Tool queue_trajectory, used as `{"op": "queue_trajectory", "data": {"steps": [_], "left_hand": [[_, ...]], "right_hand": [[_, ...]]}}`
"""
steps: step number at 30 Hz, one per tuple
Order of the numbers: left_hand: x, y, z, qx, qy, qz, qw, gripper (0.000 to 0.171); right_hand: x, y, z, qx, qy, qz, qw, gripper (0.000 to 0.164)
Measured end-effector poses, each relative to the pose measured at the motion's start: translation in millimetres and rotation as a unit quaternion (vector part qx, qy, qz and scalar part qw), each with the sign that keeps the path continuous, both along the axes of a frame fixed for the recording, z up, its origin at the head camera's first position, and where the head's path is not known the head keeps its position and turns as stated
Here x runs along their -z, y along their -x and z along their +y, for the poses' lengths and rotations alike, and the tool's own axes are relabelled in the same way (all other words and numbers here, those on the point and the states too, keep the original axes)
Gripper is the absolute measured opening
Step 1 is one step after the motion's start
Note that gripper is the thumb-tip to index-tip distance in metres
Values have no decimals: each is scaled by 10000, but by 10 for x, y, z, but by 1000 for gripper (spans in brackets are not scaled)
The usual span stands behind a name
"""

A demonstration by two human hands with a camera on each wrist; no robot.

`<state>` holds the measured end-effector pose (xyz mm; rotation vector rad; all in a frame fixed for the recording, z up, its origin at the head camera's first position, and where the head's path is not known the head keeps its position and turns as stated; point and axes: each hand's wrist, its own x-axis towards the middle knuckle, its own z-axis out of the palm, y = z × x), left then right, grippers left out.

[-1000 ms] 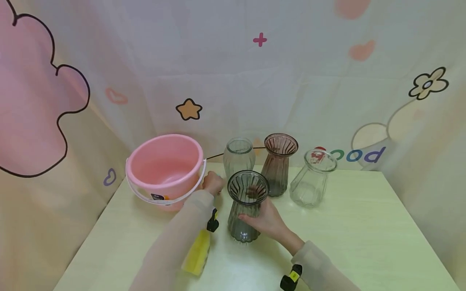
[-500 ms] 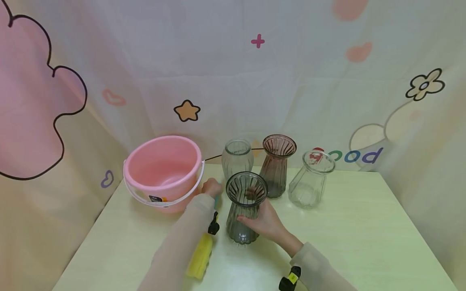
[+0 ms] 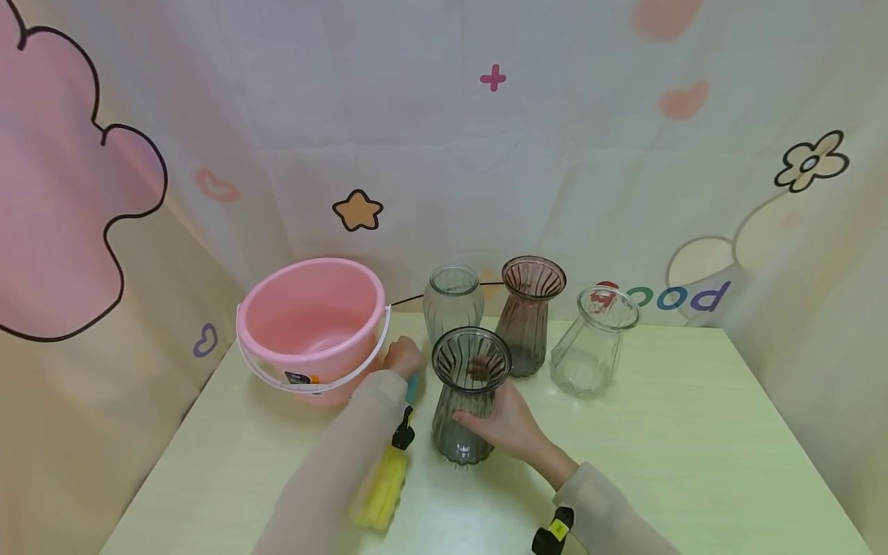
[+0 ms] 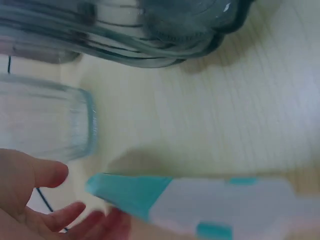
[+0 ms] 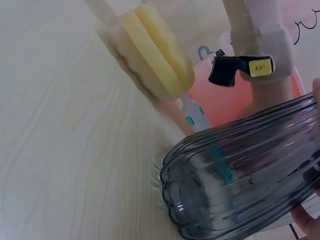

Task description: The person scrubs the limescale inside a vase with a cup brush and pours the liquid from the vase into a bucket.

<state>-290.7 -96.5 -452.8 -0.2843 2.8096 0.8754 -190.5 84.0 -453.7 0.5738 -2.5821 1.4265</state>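
Observation:
My right hand (image 3: 509,420) grips a grey ribbed glass vase (image 3: 463,428) round its side, thumb across the front; the vase is upright in the head view. A sponge brush with a yellow head (image 3: 385,489) and a white-and-teal handle (image 4: 200,200) lies beside the vase, partly under my left sleeve. My left hand (image 3: 405,357) is at the handle's far end. In the left wrist view its thumb (image 4: 50,172) is spread from the fingers and clear of the teal tip, while blurred fingertips overlap the handle's lower edge.
Left of my left hand stands a pink bucket (image 3: 319,347) with its white bail hanging forward. Behind the grey vase are a clear glass vase (image 3: 451,308) and a brownish-purple one (image 3: 523,331). Another clear vase (image 3: 586,358) stands to the right. A patterned curtain hangs behind the table (image 3: 666,462).
The sponge head has shifted slightly right and is blurred; more of the teal handle shows below my left hand. My right hand and the grey vase hold still.

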Motion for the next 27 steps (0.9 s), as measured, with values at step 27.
{"op": "queue_trajectory", "data": {"steps": [27], "left_hand": [[-1366, -776, -723, 1452, -366, 1957, 9692, 55]], "right_hand": [[1, -4, -7, -116, 112, -282, 9995, 72]]}}
